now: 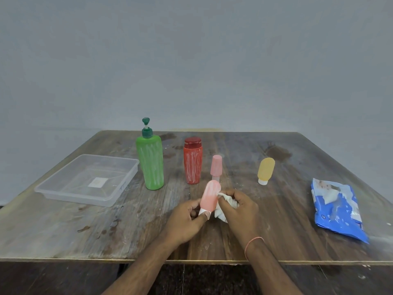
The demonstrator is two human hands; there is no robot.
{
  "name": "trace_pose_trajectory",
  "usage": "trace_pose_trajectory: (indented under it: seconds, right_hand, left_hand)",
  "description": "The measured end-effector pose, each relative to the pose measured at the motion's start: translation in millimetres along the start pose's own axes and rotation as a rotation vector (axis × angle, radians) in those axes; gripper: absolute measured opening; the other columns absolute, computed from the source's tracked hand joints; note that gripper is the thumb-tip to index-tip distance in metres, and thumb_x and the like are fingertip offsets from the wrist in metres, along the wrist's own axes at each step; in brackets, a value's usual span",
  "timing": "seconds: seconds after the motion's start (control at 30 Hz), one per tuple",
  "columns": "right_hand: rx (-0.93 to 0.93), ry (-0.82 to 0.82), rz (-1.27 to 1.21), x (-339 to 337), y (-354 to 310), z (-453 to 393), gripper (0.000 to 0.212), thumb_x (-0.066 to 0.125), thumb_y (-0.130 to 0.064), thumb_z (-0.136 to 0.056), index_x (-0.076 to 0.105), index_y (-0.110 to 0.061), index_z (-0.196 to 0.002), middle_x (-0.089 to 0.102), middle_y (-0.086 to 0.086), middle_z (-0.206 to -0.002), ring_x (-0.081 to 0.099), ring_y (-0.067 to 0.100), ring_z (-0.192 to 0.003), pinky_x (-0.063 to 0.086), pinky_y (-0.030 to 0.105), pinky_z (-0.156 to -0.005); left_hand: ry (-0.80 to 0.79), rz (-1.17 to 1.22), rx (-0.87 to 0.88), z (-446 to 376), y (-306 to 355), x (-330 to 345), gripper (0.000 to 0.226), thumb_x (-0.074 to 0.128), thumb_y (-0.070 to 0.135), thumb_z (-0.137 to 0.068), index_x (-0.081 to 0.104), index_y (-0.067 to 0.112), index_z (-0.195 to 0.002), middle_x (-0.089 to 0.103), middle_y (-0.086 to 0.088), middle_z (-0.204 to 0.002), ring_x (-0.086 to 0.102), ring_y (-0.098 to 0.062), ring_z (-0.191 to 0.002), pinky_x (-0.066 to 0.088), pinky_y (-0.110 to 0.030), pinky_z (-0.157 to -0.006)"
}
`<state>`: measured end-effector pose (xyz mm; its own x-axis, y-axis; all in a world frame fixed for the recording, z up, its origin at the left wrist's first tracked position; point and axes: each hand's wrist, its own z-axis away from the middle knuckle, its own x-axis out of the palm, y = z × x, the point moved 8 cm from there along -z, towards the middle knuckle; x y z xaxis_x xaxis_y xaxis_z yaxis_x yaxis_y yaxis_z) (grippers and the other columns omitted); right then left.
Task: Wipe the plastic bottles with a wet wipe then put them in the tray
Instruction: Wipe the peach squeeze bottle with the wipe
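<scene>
— Bottles are seen on the wooden table (131, 226). Which one is being handled?

— The small pink bottle (210, 198) is held above the table, near its front edge. Its white cap end is pinched by the fingers of the left hand (187, 219), and its rounded end is pointed up and away from the person. White streaks are seen on its side.

— And by what is it touched on the other side?

— A crumpled white wet wipe (225, 206) is gripped in the closed fingers of the right hand (239, 206), and it is pressed against the right side of the pink bottle. A thin orange band (253, 243) is worn on that wrist.

— Where are the other bottles placed?

— The green pump bottle (150, 161) is stood upright just beside the clear plastic tray (63, 195), which lies at the left. The red bottle (193, 161) is stood to the right of it, then a pink capped bottle (216, 167), just behind the held one. The yellow bottle (265, 170) is stood on its cap, well apart to the right. Nothing is held by the tray except a small label on its floor.

— And the wipes?

— The blue wipe packet (336, 209) is laid flat near the right edge.
</scene>
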<state>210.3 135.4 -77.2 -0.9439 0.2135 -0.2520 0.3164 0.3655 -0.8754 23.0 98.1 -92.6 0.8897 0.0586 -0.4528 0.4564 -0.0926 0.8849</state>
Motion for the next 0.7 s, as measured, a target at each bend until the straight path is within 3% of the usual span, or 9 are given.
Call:
trace_pose_trajectory:
  seconds: [0.2,0.33,0.4,0.47,0.57,0.7]
  right_hand:
    - [0.048,-0.017,0.045,-2.3,2.1,0.9,0.019,0.081,-0.026,-0.087,0.074,-0.041,-0.078,0.074,-0.027,-0.08,0.07,-0.002,-0.082,0.052,0.016,-0.066]
    - [0.026,0.031,-0.026,-6.7,-0.4,-1.1,0.023,0.082,-0.021,-0.089,0.075,-0.043,-0.086,0.075,-0.027,-0.087,0.072,-0.001,-0.086,0.055,0.014,-0.071]
    - [0.021,-0.006,-0.012,-5.3,-2.1,-0.1,0.023,0.083,-0.021,-0.088,0.074,-0.042,-0.081,0.075,-0.027,-0.082,0.071,-0.002,-0.084,0.053,0.012,-0.066]
    - [0.054,-0.007,0.029,-4.9,3.4,0.0,0.02,0.083,-0.025,-0.087,0.074,-0.041,-0.077,0.074,-0.025,-0.077,0.07,-0.001,-0.079,0.054,0.018,-0.065]
    - [0.102,0.046,0.037,-7.9,12.1,-2.1,0.007,0.081,-0.034,-0.088,0.078,-0.04,-0.088,0.077,-0.021,-0.083,0.072,0.002,-0.081,0.06,0.027,-0.071]
    - [0.096,0.008,0.0,-6.3,11.1,-3.4,0.016,0.083,-0.028,-0.088,0.076,-0.042,-0.084,0.076,-0.024,-0.082,0.072,0.0,-0.083,0.061,0.026,-0.072]
  left_hand:
    - [-0.009,-0.025,-0.004,-0.2,-3.7,0.5,0.04,0.073,0.024,-0.099,0.07,0.037,-0.136,0.079,0.021,-0.107,0.074,-0.002,-0.101,0.061,-0.032,-0.093]
    - [-0.005,-0.075,-0.005,-0.4,-6.6,1.3,0.047,0.074,0.031,-0.097,0.065,0.036,-0.143,0.075,0.021,-0.117,0.071,-0.003,-0.107,0.061,-0.031,-0.095]
    - [-0.001,-0.079,0.0,-0.3,-6.9,1.2,0.046,0.073,0.031,-0.097,0.066,0.037,-0.142,0.075,0.021,-0.117,0.071,-0.003,-0.106,0.06,-0.031,-0.095]
    - [-0.002,-0.077,0.002,0.1,-6.1,1.1,0.044,0.073,0.03,-0.097,0.067,0.037,-0.141,0.075,0.021,-0.116,0.071,-0.003,-0.106,0.061,-0.032,-0.095]
    - [-0.007,-0.088,0.003,-0.4,-6.1,1.6,0.044,0.074,0.03,-0.097,0.067,0.034,-0.141,0.075,0.019,-0.119,0.071,-0.004,-0.108,0.061,-0.033,-0.096]
    - [-0.027,-0.094,-0.013,-1.2,-8.5,3.1,0.046,0.074,0.035,-0.095,0.067,0.034,-0.141,0.074,0.02,-0.12,0.071,-0.003,-0.109,0.061,-0.034,-0.097]
